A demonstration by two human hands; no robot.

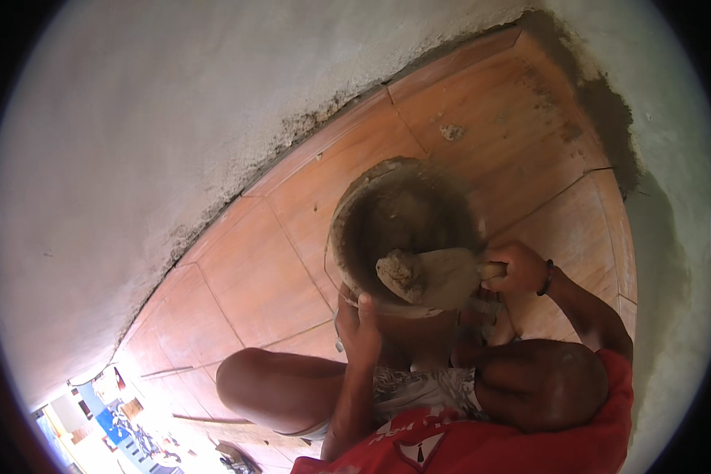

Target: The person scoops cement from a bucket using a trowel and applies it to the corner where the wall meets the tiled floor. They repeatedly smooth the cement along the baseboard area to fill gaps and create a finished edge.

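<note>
A round bucket (341,251), its wall caked with grey mortar, is in front of me between my knees. My left hand (359,328) grips its near left edge, the thumb lying up against the rim and the other fingers mostly hidden. In my right hand (518,267) is the wooden handle of a trowel (455,278), closed in my fist. The trowel's grey blade lies over the bucket's near side, and a lump of wet mortar (400,271) rests toward its far end. More mortar (411,207) shows inside the bucket, partly in shadow.
Orange floor tiles (237,245) run under me up to a grey plastered wall (158,103) on the left. Damp mortar (608,118) edges the right-hand wall (679,158). A small crumb of mortar (452,132) lies beyond the bucket. A bright opening (126,426) is at lower left.
</note>
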